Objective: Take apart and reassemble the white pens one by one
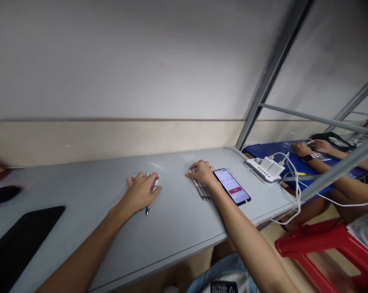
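My left hand point(140, 191) lies palm down on a grey table point(177, 228), its fingers curled over a few silvery pens point(147, 209) whose tips stick out beneath it. My right hand point(202, 172) rests on a second bunch of pens point(202, 190), fingers bent over their far ends. Just right of that hand lies a phone point(231, 186) with a lit screen showing a red button.
A white power strip point(263, 171) with two chargers and white cables sits at the table's right end. A black flat pad point(16, 244) lies at the near left. Another person's hands point(308, 148) work at a blue surface beyond a metal frame. A red stool point(324, 244) stands at right.
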Action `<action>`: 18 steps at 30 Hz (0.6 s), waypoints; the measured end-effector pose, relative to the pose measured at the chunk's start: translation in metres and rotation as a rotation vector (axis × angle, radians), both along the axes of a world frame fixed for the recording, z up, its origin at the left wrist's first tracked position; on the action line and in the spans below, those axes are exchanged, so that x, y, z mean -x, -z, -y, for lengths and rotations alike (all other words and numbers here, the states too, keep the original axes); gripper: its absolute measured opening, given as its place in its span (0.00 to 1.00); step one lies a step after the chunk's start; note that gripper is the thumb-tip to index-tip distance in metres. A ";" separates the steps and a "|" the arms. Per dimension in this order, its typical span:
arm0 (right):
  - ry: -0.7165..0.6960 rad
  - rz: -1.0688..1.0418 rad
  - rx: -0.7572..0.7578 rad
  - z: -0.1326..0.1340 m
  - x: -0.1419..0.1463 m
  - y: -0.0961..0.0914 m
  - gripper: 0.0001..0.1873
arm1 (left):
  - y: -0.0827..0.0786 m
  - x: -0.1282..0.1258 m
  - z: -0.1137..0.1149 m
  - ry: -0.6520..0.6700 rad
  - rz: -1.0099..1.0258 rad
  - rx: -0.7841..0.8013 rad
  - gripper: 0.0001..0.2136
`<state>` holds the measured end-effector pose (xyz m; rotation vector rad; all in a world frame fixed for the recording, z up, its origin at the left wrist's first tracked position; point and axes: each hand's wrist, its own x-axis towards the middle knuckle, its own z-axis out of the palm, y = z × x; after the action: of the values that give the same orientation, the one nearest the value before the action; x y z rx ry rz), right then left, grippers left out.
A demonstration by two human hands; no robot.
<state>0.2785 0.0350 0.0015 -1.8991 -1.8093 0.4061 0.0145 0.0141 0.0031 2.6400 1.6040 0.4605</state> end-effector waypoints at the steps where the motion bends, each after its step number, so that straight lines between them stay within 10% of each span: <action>1: 0.014 -0.011 -0.017 0.000 0.000 -0.001 0.18 | 0.000 0.000 0.001 0.003 -0.008 0.002 0.10; 9: 0.069 -0.120 -0.199 0.004 0.004 -0.007 0.11 | -0.001 -0.005 0.003 -0.020 -0.030 -0.019 0.11; 18: -0.684 -0.141 -0.445 0.020 0.031 -0.012 0.19 | -0.015 -0.017 0.012 0.161 0.415 0.167 0.11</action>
<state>0.2475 0.0153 0.0131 -0.9081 -2.1884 0.3100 0.0311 0.0026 0.0180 2.3286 1.2385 0.7666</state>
